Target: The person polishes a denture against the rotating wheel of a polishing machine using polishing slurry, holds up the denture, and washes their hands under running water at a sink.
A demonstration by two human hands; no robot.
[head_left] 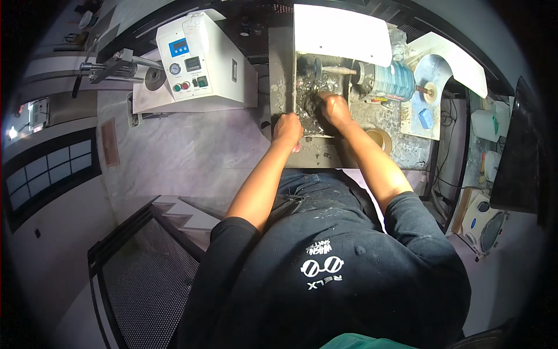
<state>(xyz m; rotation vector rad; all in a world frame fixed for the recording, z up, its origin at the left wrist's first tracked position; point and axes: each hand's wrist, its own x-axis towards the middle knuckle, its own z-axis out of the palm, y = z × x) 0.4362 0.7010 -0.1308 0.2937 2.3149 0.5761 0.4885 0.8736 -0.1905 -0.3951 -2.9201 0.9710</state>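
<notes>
Muddy tray point(295, 93) under right hand point(335, 109), lettered shirt point(354, 285)

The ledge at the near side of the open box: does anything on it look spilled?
Yes: dark spots dot the ledge, possibly splashes from the murky, wet-looking box just behind it, where the right hand reaches.

We find wet, glossy grey slurry point(309, 119) coating the rectangular pale-rimmed trough point(323, 137). Above it we see a smooth, bright white flat panel point(343, 32), either plastic or painted; we cannot tell. The clear blue rounded bottle point(394, 81) looks like thin, shiny plastic. The white boxy control machine point(239, 87) shows us a smooth, painted-looking casing, its cylindrical clamp point(121, 71) bare, shiny metal. We note matt black cloth in the printed short-sleeved T-shirt point(378, 285) and a smooth, stone-like veined pale surface point(192, 142).
</notes>
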